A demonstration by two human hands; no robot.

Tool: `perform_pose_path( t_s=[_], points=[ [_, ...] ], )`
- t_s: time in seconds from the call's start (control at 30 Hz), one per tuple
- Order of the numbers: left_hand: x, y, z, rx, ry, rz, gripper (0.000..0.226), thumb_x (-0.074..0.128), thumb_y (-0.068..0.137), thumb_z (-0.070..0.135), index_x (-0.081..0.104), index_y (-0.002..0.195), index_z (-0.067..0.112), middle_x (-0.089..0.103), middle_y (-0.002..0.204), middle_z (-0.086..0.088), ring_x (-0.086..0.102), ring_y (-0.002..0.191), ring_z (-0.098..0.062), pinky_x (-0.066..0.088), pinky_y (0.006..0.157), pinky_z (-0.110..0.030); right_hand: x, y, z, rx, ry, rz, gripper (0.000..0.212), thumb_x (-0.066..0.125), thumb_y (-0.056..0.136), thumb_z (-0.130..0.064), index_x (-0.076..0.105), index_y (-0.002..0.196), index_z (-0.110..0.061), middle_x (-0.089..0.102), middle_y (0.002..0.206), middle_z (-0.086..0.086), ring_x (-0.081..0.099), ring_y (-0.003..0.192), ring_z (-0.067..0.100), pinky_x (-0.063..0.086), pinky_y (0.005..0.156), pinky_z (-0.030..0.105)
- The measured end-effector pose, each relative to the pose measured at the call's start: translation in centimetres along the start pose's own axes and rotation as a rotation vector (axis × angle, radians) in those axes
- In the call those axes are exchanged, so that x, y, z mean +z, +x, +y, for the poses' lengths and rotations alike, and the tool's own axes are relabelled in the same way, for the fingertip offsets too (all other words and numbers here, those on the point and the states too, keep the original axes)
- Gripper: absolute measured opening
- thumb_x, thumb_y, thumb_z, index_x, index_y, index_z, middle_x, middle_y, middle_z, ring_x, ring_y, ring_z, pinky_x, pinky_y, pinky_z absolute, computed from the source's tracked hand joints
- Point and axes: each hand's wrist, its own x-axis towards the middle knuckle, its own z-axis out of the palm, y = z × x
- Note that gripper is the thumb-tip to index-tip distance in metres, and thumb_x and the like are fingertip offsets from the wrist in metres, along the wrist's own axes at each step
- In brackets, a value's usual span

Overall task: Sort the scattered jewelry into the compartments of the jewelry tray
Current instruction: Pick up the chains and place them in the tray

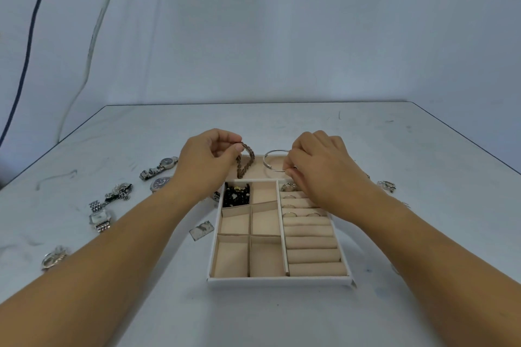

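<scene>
The beige jewelry tray (279, 280) lies at the table's centre, with square compartments on its left, ring rolls on its right and one long compartment at the far end. My left hand (207, 162) pinches a brown beaded bracelet (245, 162) that hangs over the far compartment. My right hand (318, 163) grips a thin silver bangle (272, 153) over that same compartment. Black beaded jewelry (236, 195) fills the top-left square compartment. Rings (289, 215) sit between the ring rolls.
Watches (159, 169) lie left of the tray, with a square-faced watch (99, 217) and silver pieces (119, 191) further left. A small shiny packet (201, 230) rests by the tray's left wall. A silver piece (386, 186) lies to the right.
</scene>
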Motion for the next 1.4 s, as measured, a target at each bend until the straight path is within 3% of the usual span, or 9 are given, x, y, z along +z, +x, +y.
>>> perform_pose_path(
  t_s=[0.07, 0.27, 0.43, 0.67, 0.93, 1.0, 1.1, 1.27, 1.4],
  points=[
    [0.1, -0.1, -0.5, 0.012, 0.046, -0.021, 0.013, 0.068, 0.085, 0.019, 0.066, 0.084, 0.032, 0.07, 0.08, 0.008, 0.067, 0.078, -0.009, 0.05, 0.073, -0.019, 0.2, 0.0, 0.1, 0.004, 0.001, 0.007, 0.026, 0.039, 0.085, -0.027, 0.061, 0.078, -0.015, 0.057, 0.085, 0.004, 0.053, 0.075, 0.025, 0.042, 0.067, 0.035],
    [-0.1, -0.1, -1.2, 0.123, 0.358, -0.064, 0.006, 0.07, 0.083, 0.029, 0.069, 0.085, 0.035, 0.063, 0.08, 0.024, 0.053, 0.072, 0.014, 0.033, 0.062, -0.003, 0.1, 0.0, 0.5, 0.026, -0.006, 0.003, 0.026, 0.039, 0.084, -0.028, 0.063, 0.08, -0.016, 0.057, 0.088, 0.003, 0.053, 0.079, 0.025, 0.045, 0.07, 0.039],
    [-0.1, 0.8, -2.2, 0.102, 0.462, -0.092, 0.003, 0.073, 0.079, 0.032, 0.073, 0.081, 0.035, 0.059, 0.09, 0.011, 0.051, 0.096, -0.017, 0.035, 0.074, -0.025, 0.1, 0.0, 0.5, 0.019, -0.006, 0.01, 0.025, 0.04, 0.083, -0.028, 0.062, 0.08, -0.016, 0.057, 0.087, 0.003, 0.054, 0.079, 0.026, 0.043, 0.071, 0.038],
    [-0.1, 1.8, -1.6, 0.055, 0.75, -0.224, 0.017, 0.064, 0.084, 0.045, 0.074, 0.093, 0.036, 0.046, 0.098, 0.004, 0.033, 0.111, -0.024, 0.037, 0.088, -0.033, 0.4, -0.4, 0.5, -0.004, 0.01, 0.006, 0.021, 0.043, 0.083, -0.027, 0.061, 0.079, -0.017, 0.056, 0.087, 0.003, 0.054, 0.079, 0.026, 0.044, 0.07, 0.038],
    [-2.6, -0.1, -1.0, 0.184, 0.674, -0.308, 0.03, 0.055, 0.087, 0.048, 0.061, 0.115, 0.039, 0.05, 0.101, 0.01, 0.039, 0.098, -0.01, 0.031, 0.083, -0.026, 0.2, 0.3, 0.3, -0.05, 0.033, -0.055, 0.027, 0.039, 0.085, -0.028, 0.063, 0.08, -0.018, 0.056, 0.086, 0.001, 0.051, 0.079, 0.023, 0.034, 0.073, 0.032],
    [-3.4, -0.6, -1.1, 0.203, 0.705, -0.327, 0.033, 0.056, 0.086, 0.05, 0.06, 0.116, 0.038, 0.052, 0.103, 0.012, 0.044, 0.089, -0.005, 0.034, 0.08, -0.025, 0.3, 0.8, 0.2, -0.073, 0.012, -0.077, 0.029, 0.037, 0.086, -0.027, 0.063, 0.08, -0.016, 0.057, 0.085, 0.003, 0.052, 0.077, 0.025, 0.036, 0.071, 0.033],
    [-3.9, -1.7, -1.3, 0.222, 0.711, -0.31, 0.035, 0.057, 0.086, 0.048, 0.06, 0.12, 0.035, 0.053, 0.106, 0.014, 0.048, 0.098, -0.005, 0.035, 0.081, -0.024, 0.5, 1.6, 0.1, -0.089, -0.003, -0.116, 0.032, 0.036, 0.085, -0.028, 0.065, 0.08, -0.014, 0.058, 0.085, 0.004, 0.054, 0.078, 0.027, 0.044, 0.069, 0.037],
    [-3.3, -3.6, -1.5, 0.25, 0.62, -0.242, 0.032, 0.058, 0.087, 0.043, 0.062, 0.117, 0.031, 0.053, 0.108, 0.015, 0.047, 0.104, -0.005, 0.032, 0.082, -0.022, 1.0, 2.0, 0.1, -0.103, -0.009, -0.15, 0.004, 0.063, 0.081, -0.019, 0.065, 0.08, -0.016, 0.058, 0.086, 0.004, 0.053, 0.082, 0.027, 0.044, 0.07, 0.041],
    [-3.0, -5.0, -2.1, 0.285, 0.568, -0.233, 0.032, 0.053, 0.087, 0.052, 0.063, 0.112, 0.035, 0.05, 0.113, 0.02, 0.047, 0.107, 0.0, 0.033, 0.08, -0.01, 0.9, 2.4, 0.0, -0.097, 0.025, -0.191, 0.002, 0.069, 0.079, -0.02, 0.07, 0.079, -0.018, 0.059, 0.085, 0.001, 0.053, 0.085, 0.028, 0.041, 0.075, 0.042]
  ],
)
